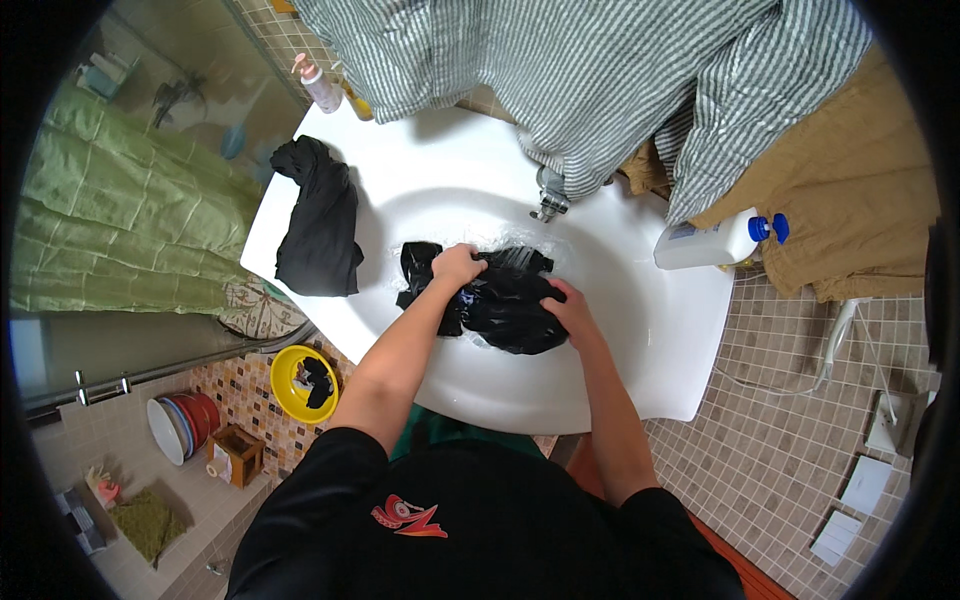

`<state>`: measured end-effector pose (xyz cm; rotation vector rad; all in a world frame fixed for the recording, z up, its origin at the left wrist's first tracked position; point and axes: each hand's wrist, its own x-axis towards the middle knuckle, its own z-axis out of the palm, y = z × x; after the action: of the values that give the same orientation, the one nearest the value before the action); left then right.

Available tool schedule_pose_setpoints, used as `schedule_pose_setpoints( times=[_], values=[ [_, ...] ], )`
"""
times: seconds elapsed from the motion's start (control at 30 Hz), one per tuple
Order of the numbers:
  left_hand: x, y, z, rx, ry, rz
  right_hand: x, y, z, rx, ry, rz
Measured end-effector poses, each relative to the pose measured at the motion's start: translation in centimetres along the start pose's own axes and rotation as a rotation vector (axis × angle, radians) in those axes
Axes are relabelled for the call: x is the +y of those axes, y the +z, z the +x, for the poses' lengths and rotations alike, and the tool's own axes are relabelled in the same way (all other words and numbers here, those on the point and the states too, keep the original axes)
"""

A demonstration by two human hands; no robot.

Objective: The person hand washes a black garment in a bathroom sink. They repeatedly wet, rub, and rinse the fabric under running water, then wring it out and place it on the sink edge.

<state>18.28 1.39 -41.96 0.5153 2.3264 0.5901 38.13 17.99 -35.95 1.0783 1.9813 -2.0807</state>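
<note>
A wet black garment (510,300) lies bunched in the white washbasin (495,405), with water around it. My left hand (456,266) grips its upper left part, the fingertips closed on the fabric. At its right edge my right hand (568,306) holds the cloth between thumb and fingers. The chrome faucet (553,196) stands just above the garment, partly covered by a hanging striped shirt (585,67). A second, dark garment (319,225) lies folded on the basin's left rim.
A white bottle with a blue pump (709,240) lies at the right rim; a pink pump bottle (319,86) stands at the upper left. Brown cloth (862,180) hangs at right. On the floor is a yellow basin (281,375) holding dark cloth. A green curtain (127,210) hangs left.
</note>
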Motion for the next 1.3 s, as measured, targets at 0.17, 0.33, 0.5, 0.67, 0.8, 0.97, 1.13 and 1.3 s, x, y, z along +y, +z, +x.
schedule_pose_setpoints(
  times=[0.17,0.33,0.5,0.67,0.8,0.97,1.13,1.3],
  values=[
    [-1.1,-0.1,-2.1,0.291,-0.058,-0.8,-6.8,-0.9,-6.6,0.193,-0.188,-0.306],
    [1.3,-1.2,-7.5,0.59,0.257,-0.489,-4.7,1.1,-7.7,0.549,-0.184,-1.003],
    [1.6,0.2,-7.1,0.317,0.547,0.313,3.8,1.9,-1.1,0.471,-0.42,-1.367],
    [1.7,2.5,-4.9,0.0,0.585,0.744,5.5,3.9,2.4,0.277,-0.539,-1.378],
    [1.8,3.4,-2.2,0.115,0.551,0.699,5.0,3.9,5.1,0.399,-0.503,-1.355],
    [1.7,2.2,-3.2,0.371,0.507,0.143,7.2,4.2,6.2,0.694,-0.429,-0.893],
    [0.4,2.6,-8.1,0.477,-0.082,-0.139,3.0,1.7,1.4,-0.022,-0.49,-1.253],
    [-4.6,5.1,-4.4,0.34,0.025,-0.617,3.9,3.5,3.7,0.399,-0.141,-1.332]
  ],
)
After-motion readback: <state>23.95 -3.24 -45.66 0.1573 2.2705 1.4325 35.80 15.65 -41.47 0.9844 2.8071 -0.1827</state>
